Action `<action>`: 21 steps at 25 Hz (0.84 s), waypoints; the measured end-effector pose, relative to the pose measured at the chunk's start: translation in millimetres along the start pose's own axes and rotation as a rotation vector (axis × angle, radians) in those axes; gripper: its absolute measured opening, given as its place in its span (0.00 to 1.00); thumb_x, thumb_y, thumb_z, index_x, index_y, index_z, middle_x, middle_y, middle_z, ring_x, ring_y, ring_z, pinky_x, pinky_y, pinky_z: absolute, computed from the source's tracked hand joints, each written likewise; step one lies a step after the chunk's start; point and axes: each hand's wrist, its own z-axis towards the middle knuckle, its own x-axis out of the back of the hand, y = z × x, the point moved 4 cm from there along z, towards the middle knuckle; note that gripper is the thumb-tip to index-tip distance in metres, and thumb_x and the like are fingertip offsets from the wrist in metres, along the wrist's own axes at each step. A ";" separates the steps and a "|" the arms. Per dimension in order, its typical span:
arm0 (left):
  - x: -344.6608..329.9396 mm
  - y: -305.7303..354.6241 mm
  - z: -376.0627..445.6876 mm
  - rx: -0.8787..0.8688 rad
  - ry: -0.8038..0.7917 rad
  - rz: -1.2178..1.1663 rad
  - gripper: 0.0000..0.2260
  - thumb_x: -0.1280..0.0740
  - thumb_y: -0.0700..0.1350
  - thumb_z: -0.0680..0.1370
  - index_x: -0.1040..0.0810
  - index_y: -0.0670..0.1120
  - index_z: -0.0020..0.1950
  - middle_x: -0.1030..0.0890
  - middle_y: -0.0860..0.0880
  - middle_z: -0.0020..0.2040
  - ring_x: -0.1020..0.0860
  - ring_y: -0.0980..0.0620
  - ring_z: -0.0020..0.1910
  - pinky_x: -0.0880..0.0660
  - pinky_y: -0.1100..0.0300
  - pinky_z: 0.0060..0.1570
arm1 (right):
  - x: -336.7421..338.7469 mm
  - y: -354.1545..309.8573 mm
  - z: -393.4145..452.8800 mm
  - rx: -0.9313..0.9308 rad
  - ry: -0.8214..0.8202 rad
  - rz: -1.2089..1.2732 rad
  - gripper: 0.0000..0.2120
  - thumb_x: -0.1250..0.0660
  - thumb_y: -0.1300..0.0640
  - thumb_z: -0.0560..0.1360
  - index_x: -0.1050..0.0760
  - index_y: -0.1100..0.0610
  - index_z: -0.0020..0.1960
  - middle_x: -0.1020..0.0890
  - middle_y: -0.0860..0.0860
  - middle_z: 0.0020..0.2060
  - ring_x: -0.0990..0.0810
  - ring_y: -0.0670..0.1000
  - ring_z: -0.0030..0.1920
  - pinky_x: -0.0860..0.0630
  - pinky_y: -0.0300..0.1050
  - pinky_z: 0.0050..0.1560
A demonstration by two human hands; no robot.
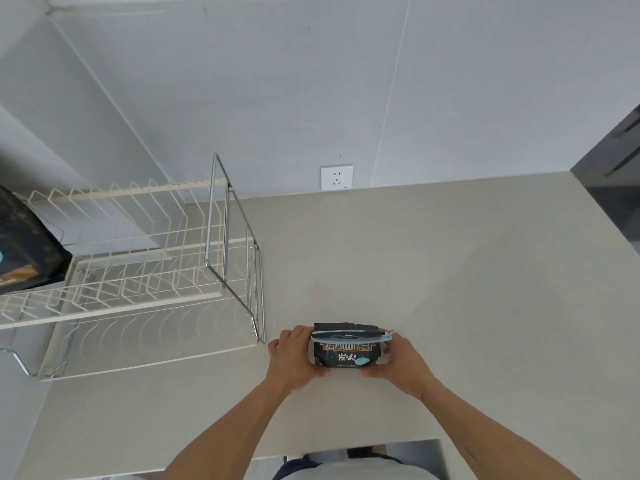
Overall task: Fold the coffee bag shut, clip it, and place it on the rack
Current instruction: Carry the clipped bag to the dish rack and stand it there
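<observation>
A person stands at a pale grey countertop [450,271], seen from above through a head-worn camera, both bare forearms reaching forward. Between the two hands sits a small black coffee bag [348,353] with pale lettering, standing on the counter just to the right of a two-tier white wire dish rack [138,271]. The left hand [294,358] is wrapped around the bag's left side, and the right hand [398,362] cups its right side, so both are closed on the bag, thumbs low on the front face. The top of the bag is folded over, and a long pale blue sealing clip [349,337] runs across the fold from edge to edge; a strip of torn black film rises just behind it. The bag looks like soft, crinkly film over loose contents, probably light to moderate in weight, smooth enough to slip, and likely to sag if pinched at one corner. Holding it by the body on both sides, below the clip, seems safest, since lifting by the clip could pull it off. A second dark bag [24,251] already rests on the rack's upper tier at the far left. A white wall socket [336,177] sits on the wall behind.
</observation>
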 end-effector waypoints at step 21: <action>22.6 32.8 -30.2 0.118 0.019 -0.232 0.28 0.24 0.52 0.63 0.29 0.59 0.61 0.26 0.58 0.55 0.33 0.53 0.61 0.40 0.53 0.59 | 24.7 -16.2 -19.0 0.028 -0.003 0.047 0.35 0.20 0.50 0.59 0.27 0.44 0.64 0.22 0.38 0.50 0.24 0.48 0.54 0.29 0.43 0.50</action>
